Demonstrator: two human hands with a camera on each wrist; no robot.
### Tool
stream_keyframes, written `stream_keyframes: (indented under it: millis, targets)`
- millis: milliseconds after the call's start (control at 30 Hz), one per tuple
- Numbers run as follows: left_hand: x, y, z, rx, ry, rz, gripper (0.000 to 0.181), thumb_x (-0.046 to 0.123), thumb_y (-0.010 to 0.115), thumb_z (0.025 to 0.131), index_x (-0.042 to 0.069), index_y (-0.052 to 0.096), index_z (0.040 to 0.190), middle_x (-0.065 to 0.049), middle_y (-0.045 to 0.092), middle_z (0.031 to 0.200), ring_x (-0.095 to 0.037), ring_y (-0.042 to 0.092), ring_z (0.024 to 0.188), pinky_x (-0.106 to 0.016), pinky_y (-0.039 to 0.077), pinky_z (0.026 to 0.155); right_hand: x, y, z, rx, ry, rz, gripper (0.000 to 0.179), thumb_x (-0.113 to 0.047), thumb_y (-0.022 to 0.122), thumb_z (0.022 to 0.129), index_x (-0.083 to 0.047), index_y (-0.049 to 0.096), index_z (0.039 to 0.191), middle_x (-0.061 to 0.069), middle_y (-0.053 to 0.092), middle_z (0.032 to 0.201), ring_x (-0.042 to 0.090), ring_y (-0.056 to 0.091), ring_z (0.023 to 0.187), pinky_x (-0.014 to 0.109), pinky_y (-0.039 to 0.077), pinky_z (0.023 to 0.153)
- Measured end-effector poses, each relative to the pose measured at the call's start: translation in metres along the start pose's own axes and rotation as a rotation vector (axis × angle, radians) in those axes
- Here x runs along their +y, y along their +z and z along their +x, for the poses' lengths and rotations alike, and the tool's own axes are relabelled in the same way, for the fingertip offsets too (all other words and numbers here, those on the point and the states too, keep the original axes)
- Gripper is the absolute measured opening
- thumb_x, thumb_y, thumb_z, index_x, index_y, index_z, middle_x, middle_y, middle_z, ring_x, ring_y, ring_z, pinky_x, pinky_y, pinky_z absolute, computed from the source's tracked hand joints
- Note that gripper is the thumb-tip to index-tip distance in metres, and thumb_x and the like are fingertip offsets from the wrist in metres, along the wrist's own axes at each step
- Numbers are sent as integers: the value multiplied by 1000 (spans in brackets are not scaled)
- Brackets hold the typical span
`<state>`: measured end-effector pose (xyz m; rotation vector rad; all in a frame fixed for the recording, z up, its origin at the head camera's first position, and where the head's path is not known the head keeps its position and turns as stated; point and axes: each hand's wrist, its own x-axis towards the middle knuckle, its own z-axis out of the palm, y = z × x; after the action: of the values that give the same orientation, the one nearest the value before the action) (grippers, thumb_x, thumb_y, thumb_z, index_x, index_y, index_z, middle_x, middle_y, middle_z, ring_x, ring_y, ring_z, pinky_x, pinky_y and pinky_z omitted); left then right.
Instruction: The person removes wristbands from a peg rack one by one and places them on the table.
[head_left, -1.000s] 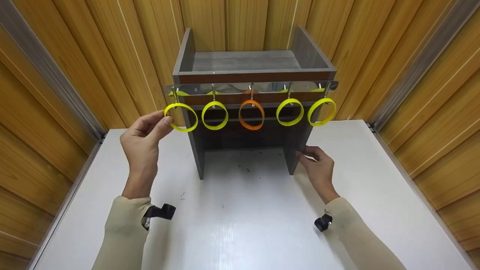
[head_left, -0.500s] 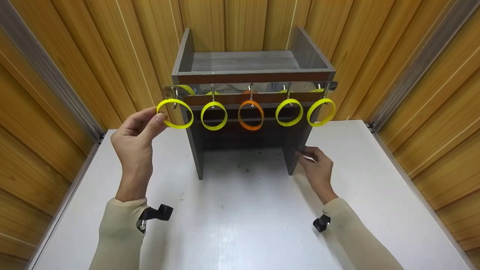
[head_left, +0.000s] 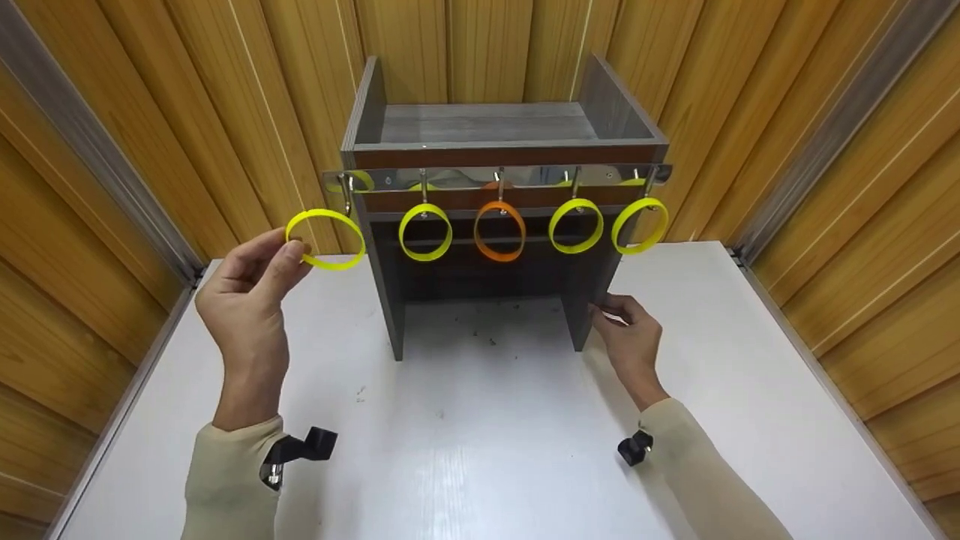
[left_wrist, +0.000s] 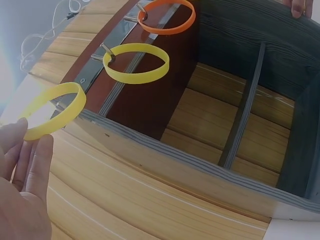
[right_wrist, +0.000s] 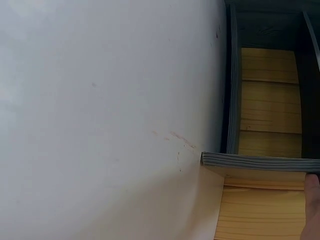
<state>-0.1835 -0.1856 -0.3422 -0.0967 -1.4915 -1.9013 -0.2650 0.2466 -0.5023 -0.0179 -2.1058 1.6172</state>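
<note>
My left hand (head_left: 251,292) pinches a yellow wristband (head_left: 326,266) between thumb and fingers, just left of and below the leftmost hook (head_left: 346,196) on the metal strip. In the left wrist view the wristband (left_wrist: 70,114) overlaps that hook's tip. On the other hooks hang an orange wristband (head_left: 480,247) and several yellow ones, such as the nearest yellow wristband (head_left: 425,258). My right hand (head_left: 634,337) grips the right side panel of the grey shelf (head_left: 375,300) low down. Only part of one finger (right_wrist: 312,195) shows against the panel in the right wrist view.
The shelf stands on a white table (head_left: 480,450), with wood-patterned wall panels (head_left: 487,45) behind and at both sides. Its open top compartment (head_left: 487,120) faces up. A white cable (left_wrist: 35,40) lies beyond the shelf in the left wrist view.
My left hand has moved left and slightly down, drawing the yellow wristband away from the leftmost hook it was hanging at. The right hand stays at the side panel.
</note>
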Motion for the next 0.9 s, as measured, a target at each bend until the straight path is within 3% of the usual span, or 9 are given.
stream_keyframes:
  millis: [333,533,767,900]
  targets:
    - [-10,-17,-15,82,-51,-26,28,2,82,93,-7,74,119,-22,68,110,-28,71,102,-37,63,90,-1,3,-2,24,3,25,17,1,81,92,4,75,108,11,76,106,14,73,99,21,62,86]
    - [-20,-25,-25,116,-73,-44,28,0,82,93,-9,74,118,-22,68,109,-28,73,101,-37,63,88,-2,6,-1,33,31,1,17,6,76,93,8,72,110,18,73,110,8,71,97,19,61,85]
    - [-37,-33,-39,124,-128,-16,29,-1,80,94,-11,72,120,-21,68,109,-26,73,101,-36,63,89,0,6,-2,49,31,19,17,2,80,92,4,75,108,16,74,108,9,71,95,18,62,83]
    - [-47,-38,-47,142,-176,-15,31,0,81,93,-11,71,120,-19,68,108,-24,74,100,-35,63,89,-16,6,-7,49,31,15,17,5,78,92,8,73,108,20,73,107,7,71,94,18,61,84]
